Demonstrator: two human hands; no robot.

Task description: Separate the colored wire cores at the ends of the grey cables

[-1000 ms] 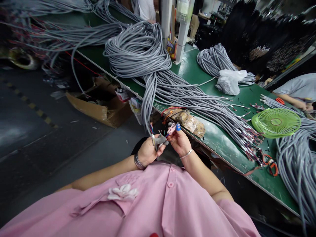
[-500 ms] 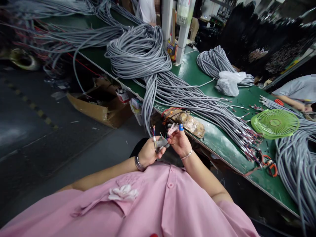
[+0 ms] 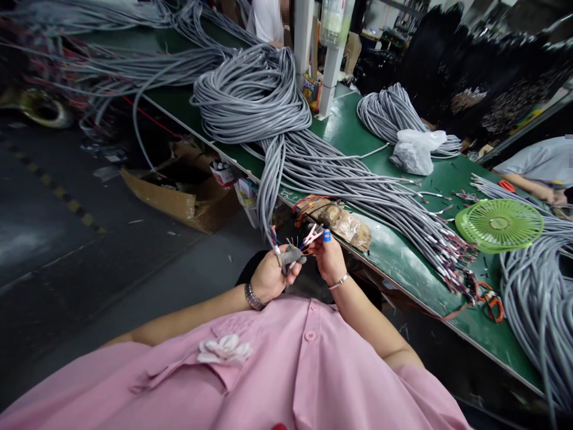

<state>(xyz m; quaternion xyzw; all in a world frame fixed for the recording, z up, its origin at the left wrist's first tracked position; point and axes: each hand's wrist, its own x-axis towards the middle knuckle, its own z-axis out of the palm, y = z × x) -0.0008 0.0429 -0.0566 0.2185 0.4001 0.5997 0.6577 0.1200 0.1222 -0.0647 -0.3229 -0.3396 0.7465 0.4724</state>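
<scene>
My left hand [image 3: 268, 278] is closed around the end of a grey cable [image 3: 276, 249], its thumb and a finger in grey coverings. Thin coloured wires [image 3: 293, 243] fan out above these fingers. Close beside it on the right, my right hand [image 3: 331, 263] is closed on a small pink V-shaped tool [image 3: 312, 236], whose exact kind I cannot make out. The tool lies near the wire ends, and whether it touches them is too small to tell. A blue covering [image 3: 326, 235] sits on one right fingertip.
A green table [image 3: 394, 266] carries a large cable coil [image 3: 253, 95], stripped cable ends [image 3: 447, 251], a green fan [image 3: 499, 224] and orange-handled scissors [image 3: 492, 301]. A taped cardboard piece [image 3: 349, 227] lies at its edge. A carton [image 3: 179, 197] stands below. Another person's arm [image 3: 532, 188] is at right.
The pink tool has turned and its V shape now shows spread apart. My right fingers have curled inward, and the cable end in my left hand has tilted slightly left.
</scene>
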